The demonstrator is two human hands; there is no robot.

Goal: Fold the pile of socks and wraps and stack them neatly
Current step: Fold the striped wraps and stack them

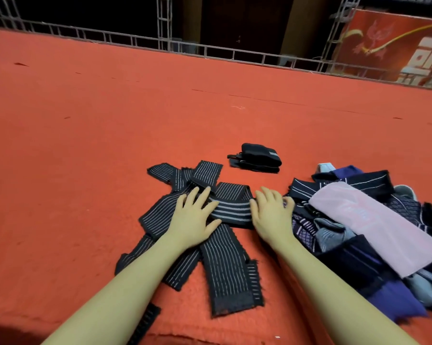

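Surface: red felt-covered bench (85, 145), truss railing (210, 52) along its far edge. Far left, near the lower edge, a short end of black ribbed strap (145, 322) shows beside the left forearm; cannot tell if it belongs to the wraps. Left of centre: tangle of long black elastic wraps with thin white stripes (225, 265), several strips crossing one another, some ends frayed. Left hand (193, 220) lies flat on the crossing point, fingers straight and spread, pressing down; grip not closed on anything. A striped band section (231, 211) runs across between the two hands. Right hand (271, 216) rests at the right end of that band, fingers mostly extended, tips slightly curled at the edge of the pile; it appears to press rather than pinch, though the fingertips are partly hidden. Beyond the hands: one black folded bundle (257, 158), set apart on the bench, apparently the only finished piece. Right: unsorted pile of dark socks and wraps (339, 255), with a pale pink cloth (374, 220) lying on top. Judgement: early in the task; step in hand is flattening one wrap before folding. Next move calls for freeing a single strip from the tangle, taking one end, and folding it over evenly.
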